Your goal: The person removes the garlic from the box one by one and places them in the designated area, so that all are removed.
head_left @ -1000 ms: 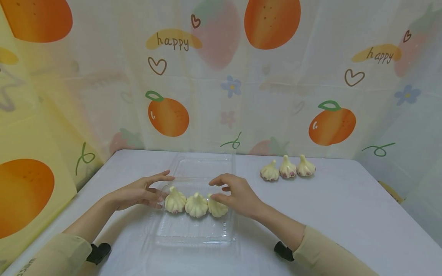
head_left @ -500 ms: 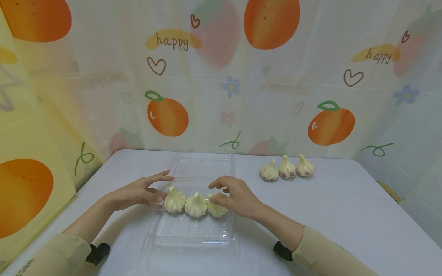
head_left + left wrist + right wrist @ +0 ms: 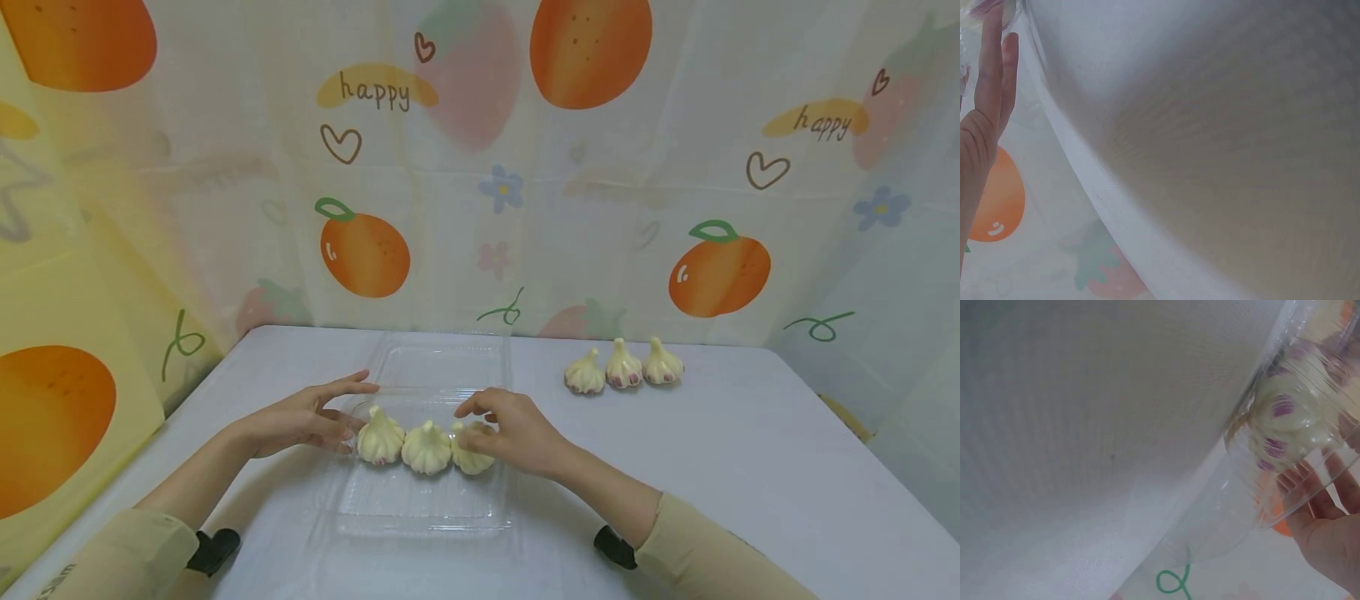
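In the head view, three garlic bulbs (image 3: 426, 452) sat in a touching row inside a clear plastic box (image 3: 420, 504) on a white bench (image 3: 697, 483). The right hand (image 3: 525, 432) had just dipped slightly, its thumb crossing the rightmost bulb (image 3: 477, 462); the bulbs had hardly shifted, suggesting no lift had begun. Whether it gripped or merely touched was unclear. The left hand (image 3: 303, 422), fingers loosely extended, stayed at the box's left side. The lid (image 3: 442, 365) lay open behind; three more bulbs (image 3: 625, 367) stood well apart, far right, before a fruit-printed cloth (image 3: 585, 192). In the left wrist view, straight fingers (image 3: 989, 75) reached beside a partly visible bulb. In the right wrist view, the box's glinting wall stood before a purple-streaked bulb, obscuring finger contact.
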Demonstrator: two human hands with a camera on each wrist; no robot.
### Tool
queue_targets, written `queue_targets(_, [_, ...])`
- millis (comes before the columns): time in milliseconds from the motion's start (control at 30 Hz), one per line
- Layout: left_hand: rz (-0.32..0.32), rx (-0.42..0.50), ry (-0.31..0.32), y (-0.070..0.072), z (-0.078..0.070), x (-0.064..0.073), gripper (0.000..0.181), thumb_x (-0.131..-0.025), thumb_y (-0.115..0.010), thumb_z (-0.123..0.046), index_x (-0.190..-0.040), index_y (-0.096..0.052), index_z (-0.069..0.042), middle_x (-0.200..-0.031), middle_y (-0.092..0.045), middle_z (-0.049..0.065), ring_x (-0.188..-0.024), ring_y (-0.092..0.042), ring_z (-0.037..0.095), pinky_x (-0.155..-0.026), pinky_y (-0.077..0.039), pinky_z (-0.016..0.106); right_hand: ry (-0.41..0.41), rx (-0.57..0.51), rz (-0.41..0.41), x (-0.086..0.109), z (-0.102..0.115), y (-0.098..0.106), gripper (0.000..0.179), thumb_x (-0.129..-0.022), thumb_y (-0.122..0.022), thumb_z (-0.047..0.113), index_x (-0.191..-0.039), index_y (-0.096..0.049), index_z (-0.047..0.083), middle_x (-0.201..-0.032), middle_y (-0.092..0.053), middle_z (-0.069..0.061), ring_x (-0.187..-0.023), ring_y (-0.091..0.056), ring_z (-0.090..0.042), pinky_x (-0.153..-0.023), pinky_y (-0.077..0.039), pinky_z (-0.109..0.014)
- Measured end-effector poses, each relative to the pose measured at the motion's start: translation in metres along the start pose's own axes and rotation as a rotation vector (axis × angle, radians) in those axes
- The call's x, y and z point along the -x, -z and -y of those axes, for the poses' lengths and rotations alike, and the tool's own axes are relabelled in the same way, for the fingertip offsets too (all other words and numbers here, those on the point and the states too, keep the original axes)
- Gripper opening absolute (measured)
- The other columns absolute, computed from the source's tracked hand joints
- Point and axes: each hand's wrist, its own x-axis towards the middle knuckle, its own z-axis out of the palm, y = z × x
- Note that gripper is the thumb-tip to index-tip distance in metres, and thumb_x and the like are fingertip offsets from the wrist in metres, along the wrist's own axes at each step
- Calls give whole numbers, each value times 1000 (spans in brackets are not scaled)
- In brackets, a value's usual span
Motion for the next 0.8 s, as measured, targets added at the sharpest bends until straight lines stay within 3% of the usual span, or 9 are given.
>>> queue_targets(467, [-1,-1,2,-1,-1,0,74,-94,-63,-11,-157,-24,-11,-168,13,6,-132,-55,17,-97,-57,37,37,190,28,0,-2,-2,25,-86,-74,15,-110,-71,10,-112,-73,-1,-108,-65,-20,-94,-54,-37])
queue_targets(800, [-8,-17,7,0,0,1,76,-93,-65,-13,-157,-24,-12,-169,11,6,-132,-55,20,-97,-57,37,23,190,36,0,-1,-2,21,-88,-72,15,-108,-72,10,-106,-74,-1,-98,-64,-14,-86,-52,-29])
